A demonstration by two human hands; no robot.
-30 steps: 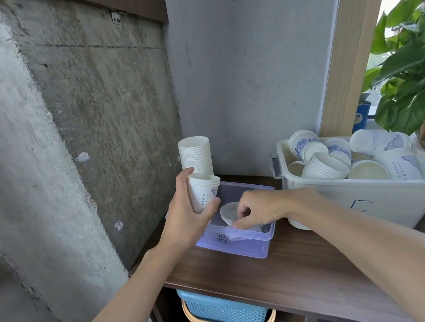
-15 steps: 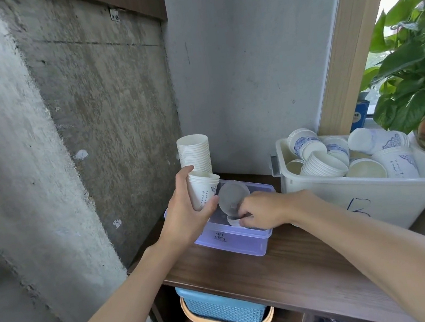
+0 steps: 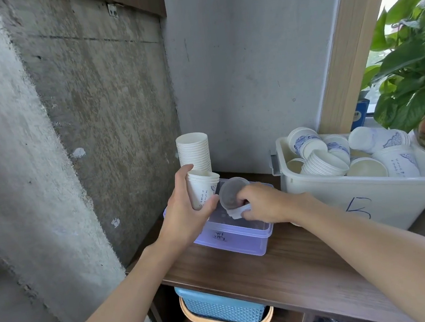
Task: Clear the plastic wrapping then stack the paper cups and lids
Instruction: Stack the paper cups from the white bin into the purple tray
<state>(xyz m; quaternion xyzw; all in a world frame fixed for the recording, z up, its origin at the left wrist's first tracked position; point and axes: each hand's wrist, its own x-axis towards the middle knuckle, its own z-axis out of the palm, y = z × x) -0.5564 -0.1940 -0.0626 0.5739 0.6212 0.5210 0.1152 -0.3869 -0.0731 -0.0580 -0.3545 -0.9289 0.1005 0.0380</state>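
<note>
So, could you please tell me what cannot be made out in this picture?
Head view:
1. The round grey item in the right hand: fingers cover its lower part, so lid or cup is unclear.
2. The cup stack count: the left hand wraps it.
3. The writing on the purple box: too small.
4. The white bin depths: top cups hide them.

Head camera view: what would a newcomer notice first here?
Two hands work close together mid-frame: the left hand grips a short cup stack, and the right hand holds a clear lid over the purple box. Right of them, a white bin brims with jumbled cups. A tall cup stack stands behind.
</note>
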